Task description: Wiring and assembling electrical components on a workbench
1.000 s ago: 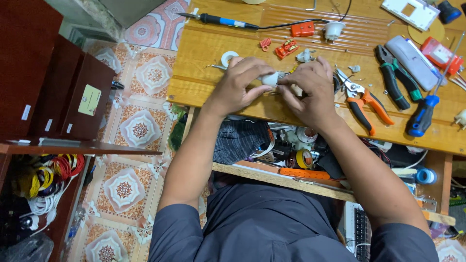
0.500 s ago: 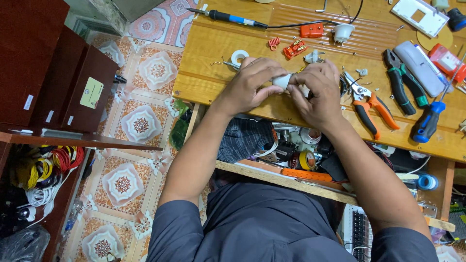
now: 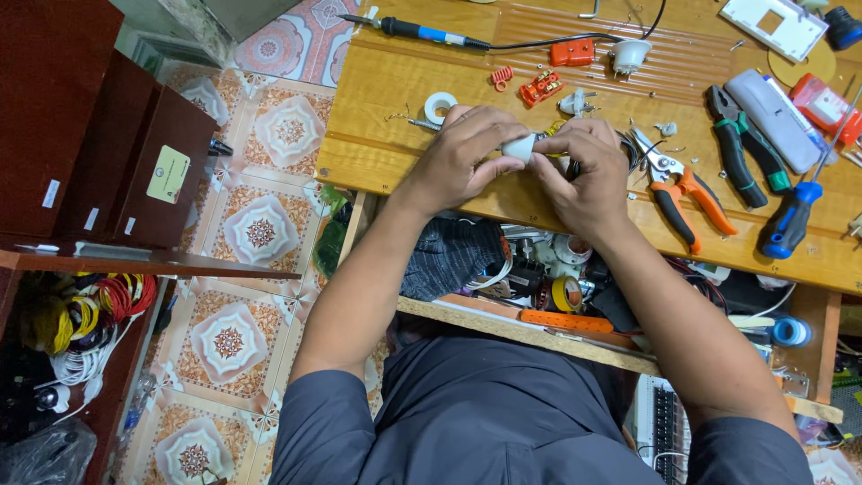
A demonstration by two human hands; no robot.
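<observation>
- Right now your left hand (image 3: 462, 162) and your right hand (image 3: 588, 175) meet over the near edge of the wooden counter (image 3: 386, 99), and between them sits a small white plastic fitting (image 3: 519, 147).
- Left grip: narrow, fingers curled around the fitting's left side, thumb tucked beneath. Right grip: also closed, fingertips pinching the fitting's right end; what else they hold there is hidden behind the knuckles.
- Only a short stretch of the fitting shows between your two hands; the rest is covered, so its full shape cannot be told.
- Judging by its look, it is a light, stiff, hollow plastic part, smooth enough to slip, and likely to crack if squeezed hard. Take it by the round body, not by any thin lip.
- It lies just above the counter, not resting on it, held across both grips roughly level.
- Near your right hand, orange-handled pliers (image 3: 687, 202) lie just beside the wrist, with dark green-handled pliers (image 3: 741, 148) and a blue-handled screwdriver (image 3: 790, 220) farther right.
- Just beyond your left hand lies a white tape roll (image 3: 440, 107); a small red plastic part (image 3: 541, 87) sits farther back, and a soldering iron (image 3: 422, 30) lies along the far edge.
</observation>
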